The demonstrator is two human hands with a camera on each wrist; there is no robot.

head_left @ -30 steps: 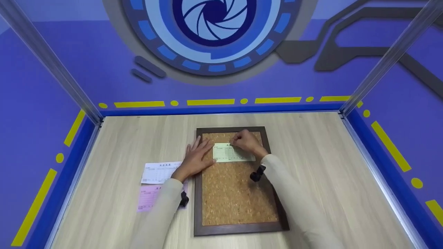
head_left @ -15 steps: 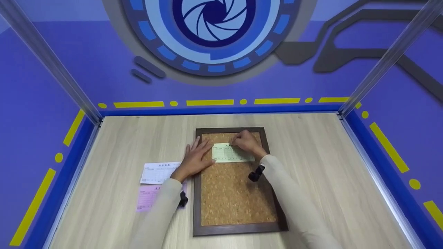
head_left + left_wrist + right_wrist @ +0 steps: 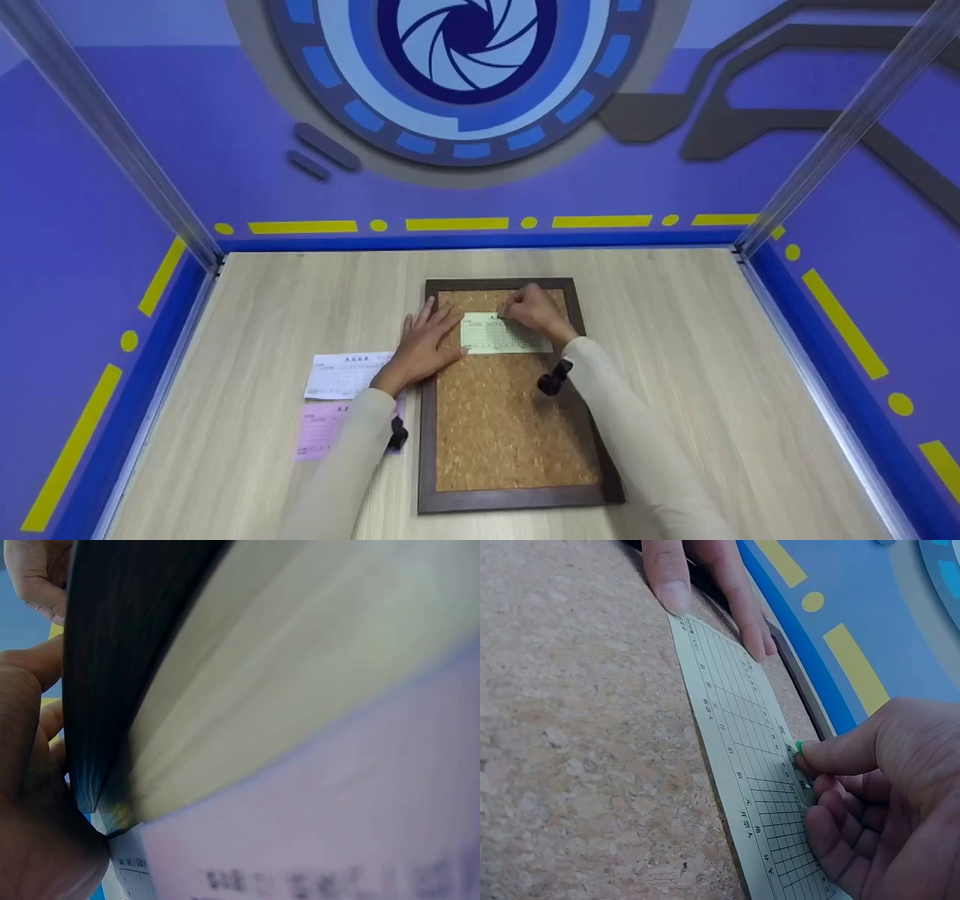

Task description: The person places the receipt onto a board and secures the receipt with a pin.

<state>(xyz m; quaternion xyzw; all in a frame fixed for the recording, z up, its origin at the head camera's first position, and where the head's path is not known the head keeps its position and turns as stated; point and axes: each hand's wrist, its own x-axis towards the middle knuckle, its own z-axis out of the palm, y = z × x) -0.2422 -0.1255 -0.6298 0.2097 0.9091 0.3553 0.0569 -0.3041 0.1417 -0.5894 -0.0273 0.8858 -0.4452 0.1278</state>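
A pale green form slip (image 3: 504,334) lies flat on the upper part of a cork board (image 3: 517,427) framed in dark wood, which rests on the wooden bench (image 3: 690,375); the left hand (image 3: 421,346), fingers straight and spread, presses the slip's left edge and the board's frame; the right hand (image 3: 534,311) pinches a green pushpin (image 3: 799,745) at the slip's top edge, fingers curled; a white form (image 3: 341,373) and a pink form (image 3: 321,430) lie on the bench left of the board, partly under the left sleeve.
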